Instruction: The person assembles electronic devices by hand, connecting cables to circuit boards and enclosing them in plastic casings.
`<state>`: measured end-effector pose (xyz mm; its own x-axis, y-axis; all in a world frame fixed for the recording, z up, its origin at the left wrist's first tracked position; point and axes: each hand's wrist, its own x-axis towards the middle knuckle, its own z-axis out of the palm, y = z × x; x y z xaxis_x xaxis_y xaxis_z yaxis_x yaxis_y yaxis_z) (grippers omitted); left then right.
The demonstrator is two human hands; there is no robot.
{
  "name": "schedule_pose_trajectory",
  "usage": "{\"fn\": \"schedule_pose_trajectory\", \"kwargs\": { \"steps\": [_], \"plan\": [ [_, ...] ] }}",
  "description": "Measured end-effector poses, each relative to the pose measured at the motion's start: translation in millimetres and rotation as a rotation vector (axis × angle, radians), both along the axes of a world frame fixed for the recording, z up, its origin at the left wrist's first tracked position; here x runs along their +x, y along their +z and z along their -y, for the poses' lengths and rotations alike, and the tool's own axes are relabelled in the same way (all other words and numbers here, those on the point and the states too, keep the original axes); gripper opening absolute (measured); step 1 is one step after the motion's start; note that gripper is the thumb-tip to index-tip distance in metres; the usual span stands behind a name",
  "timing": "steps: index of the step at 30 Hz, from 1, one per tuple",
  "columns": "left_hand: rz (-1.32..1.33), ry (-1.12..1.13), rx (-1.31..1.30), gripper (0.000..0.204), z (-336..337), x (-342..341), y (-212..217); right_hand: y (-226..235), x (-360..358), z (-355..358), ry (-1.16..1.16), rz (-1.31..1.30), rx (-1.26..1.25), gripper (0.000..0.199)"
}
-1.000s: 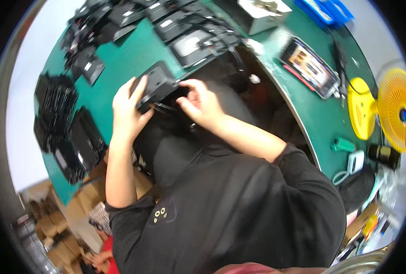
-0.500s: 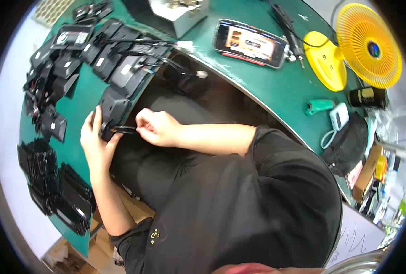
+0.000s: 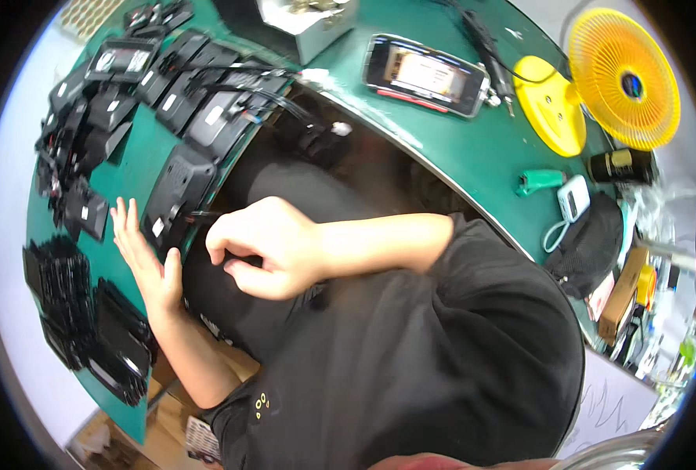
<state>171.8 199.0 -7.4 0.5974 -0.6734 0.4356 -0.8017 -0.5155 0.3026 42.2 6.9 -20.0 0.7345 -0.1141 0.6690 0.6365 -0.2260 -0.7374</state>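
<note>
L hand (image 3: 146,258) now flat beside black module (image 3: 177,197), long axis away; R hand (image 3: 265,244) fingers pinch its wire.

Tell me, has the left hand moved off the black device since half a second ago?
Yes. The left hand now lies flat on the green table beside the black device, no longer gripping it.

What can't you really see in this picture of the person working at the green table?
Head view only:
- What the right hand pinches: its curled fingers cover it.
- The near side of the black device: the left hand lies against it.
- The contents of the grey box: cut by the top edge.
- The clutter at far right: warped and too small.
</note>
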Motion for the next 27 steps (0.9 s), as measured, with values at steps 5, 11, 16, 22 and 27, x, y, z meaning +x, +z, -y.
{"fn": "schedule_pose_trajectory", "kwargs": {
  "steps": [5, 11, 16, 22, 27],
  "plan": [
    [-0.033, 0.017, -0.644, 0.036, -32, -54, -24, 111, -29, 15, -0.091, 0.191, -0.263, 0.019],
    [0.052, 0.255, -0.433, 0.025, -70, -106, -50, 134, -13, -40, 0.155, 0.013, -0.089, 0.018],
    [-0.080, 0.440, -0.493, 0.021, -102, -119, -95, 148, -12, -42, 0.351, -0.004, -0.262, 0.021],
    [-0.938, 1.155, -0.070, 0.039, -218, -139, -288, 42, 12, -69, 0.726, 0.201, -0.275, 0.019],
    [-0.952, 1.419, 0.193, 0.054, -258, -144, -394, 6, 1, -67, 0.895, -0.212, -0.343, 0.016]
  ]
}}
